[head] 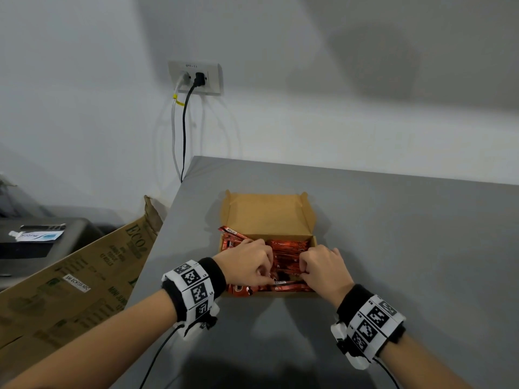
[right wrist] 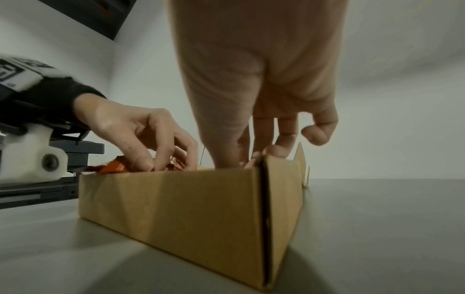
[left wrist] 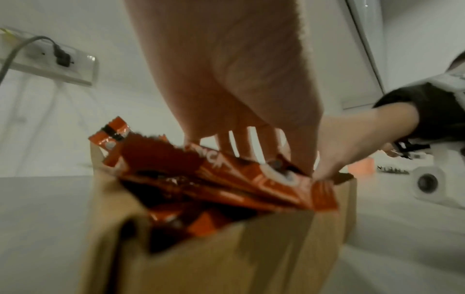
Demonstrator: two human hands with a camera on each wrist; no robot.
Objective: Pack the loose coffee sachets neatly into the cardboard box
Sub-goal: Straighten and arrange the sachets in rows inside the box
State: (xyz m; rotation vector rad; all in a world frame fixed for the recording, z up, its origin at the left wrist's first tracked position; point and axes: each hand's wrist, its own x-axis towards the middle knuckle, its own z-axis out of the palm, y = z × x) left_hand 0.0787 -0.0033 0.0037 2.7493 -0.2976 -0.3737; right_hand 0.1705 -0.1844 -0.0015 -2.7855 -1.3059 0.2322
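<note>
- The coffee sachets (head: 289,255) are seen as glossy orange-red sticks with dark and white print, heaped unevenly inside the cardboard box (head: 269,217); some are laid roughly flat across it, others are tilted.
- One sachet end (head: 229,231) is propped over the box's left wall, with a black stripe shown on its crimped tip.
- The box is a shallow brown tray with its lid folded back toward the wall; it is placed near the left edge of the grey desk (head: 407,248), toward the far side.
- The left hand (head: 247,262) is held over the left part of the box, its fingers (left wrist: 254,143) curled down and pinched on sachets there.
- The right hand (head: 323,266) is set over the right part, with fingers (right wrist: 281,139) bent narrowly down into the sachets behind the near wall; whether one is gripped cannot be told.
- Marker bands are worn on both wrists.
- A printed carton (head: 84,276) is leaned beside the desk's left edge, and a wall socket (head: 195,77) with two plugs is seen beyond.
</note>
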